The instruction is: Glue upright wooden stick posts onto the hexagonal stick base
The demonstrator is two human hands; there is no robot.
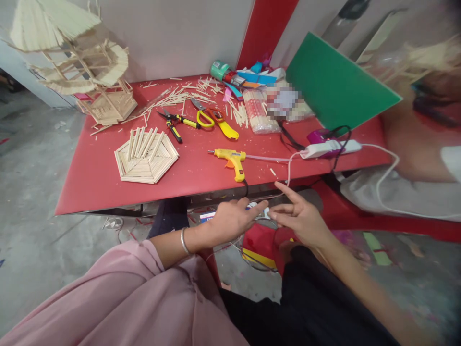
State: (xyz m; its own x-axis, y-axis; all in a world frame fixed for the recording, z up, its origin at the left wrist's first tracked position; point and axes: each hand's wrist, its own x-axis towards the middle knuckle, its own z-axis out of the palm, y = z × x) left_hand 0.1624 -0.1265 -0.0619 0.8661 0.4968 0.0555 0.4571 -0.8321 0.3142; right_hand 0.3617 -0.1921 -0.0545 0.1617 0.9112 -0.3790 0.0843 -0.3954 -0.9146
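My left hand point(234, 220), with a silver bangle at the wrist, is in front of the red table's near edge, fingers pointing right and nothing visible in it. Facing it closely, my right hand point(301, 217) has its index finger stretched out and its other fingers apart. The fingertips of both hands nearly meet. Just beyond them on the table lies a yellow glue gun point(234, 161) with a clear glue stick in its back. A hexagonal stick panel point(151, 166) with loose sticks on top lies to the left.
Pliers point(176, 124), orange-and-yellow scissors point(219, 122), stick bundles point(260, 110) and scattered sticks cover the back of the red table point(97, 185). A stick model house point(86, 62) stands at left. A green board point(334, 81) leans behind a power strip point(331, 148). Another person sits at right.
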